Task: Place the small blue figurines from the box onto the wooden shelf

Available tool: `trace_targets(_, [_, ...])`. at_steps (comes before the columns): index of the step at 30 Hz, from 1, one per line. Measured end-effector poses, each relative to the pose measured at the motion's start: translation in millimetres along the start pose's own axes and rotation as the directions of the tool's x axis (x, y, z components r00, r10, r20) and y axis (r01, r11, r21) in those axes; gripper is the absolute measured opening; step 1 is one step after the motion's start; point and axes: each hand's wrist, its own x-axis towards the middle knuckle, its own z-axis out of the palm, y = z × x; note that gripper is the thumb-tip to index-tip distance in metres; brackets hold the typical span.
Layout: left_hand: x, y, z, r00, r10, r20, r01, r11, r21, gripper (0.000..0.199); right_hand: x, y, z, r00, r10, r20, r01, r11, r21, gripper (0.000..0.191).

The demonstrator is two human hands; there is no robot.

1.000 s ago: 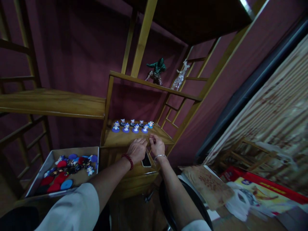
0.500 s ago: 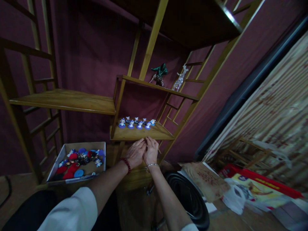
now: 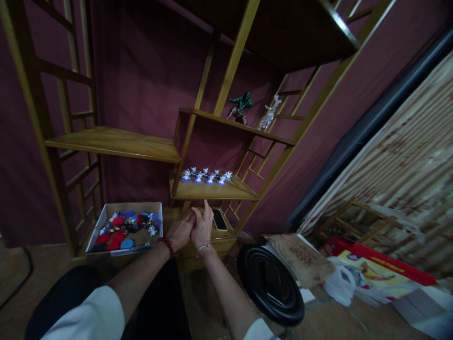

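Note:
My left hand (image 3: pixel 181 231), with a red beaded bracelet, and my right hand (image 3: pixel 203 227), with a thin silver bangle, meet in front of the lower shelf. The left fingers are curled in toward the right hand. On the right hand the thumb and some fingers close in against the left, while one finger points up. Whatever lies between them is hidden. Just beyond, small figurines (image 3: pixel 210 179) on purple and dark bases stand in two rows on the shelf (image 3: pixel 212 191). Left of my hands, a shallow cardboard box (image 3: pixel 162 222) holds more figurines and red, blue and purple round pieces.
A phone (image 3: pixel 220 220) lies on the board right of my hands. Higher up stand a green-clad figure (image 3: pixel 242 105) and a clear deer-like figure (image 3: pixel 269 114). A black round stool (image 3: pixel 271 283) is at lower right, near cardboard (image 3: pixel 300 259) and a plastic bag (image 3: pixel 339 283).
Both hands have moved together down and left, away from the shelf edge, and the phone has come into view. The right fingers are more raised. The camera view has shifted slightly.

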Motion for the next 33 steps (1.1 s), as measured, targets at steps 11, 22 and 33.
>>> trace_targets(11, [-50.1, -44.3, 3.6, 0.969, -0.226, 0.096, 0.226, 0.974, 0.011, 0.037, -35.9, -36.6, 50.7, 0.991, 0.001, 0.132, -0.016, 0.994, 0.106, 0.038])
trace_targets(22, [-97.5, -97.2, 15.2, 0.944, -0.321, 0.074, 0.321, 0.947, 0.014, 0.04, -72.3, -65.8, 107.8, 0.936, -0.027, 0.351, -0.063, 0.968, 0.242, 0.038])
trace_targets(33, [-129.1, -156.1, 15.0, 0.836, -0.548, 0.018, 0.528, 0.815, 0.239, 0.03, -44.8, -111.8, 88.7, 0.926, -0.039, 0.375, -0.192, 0.807, 0.558, 0.017])
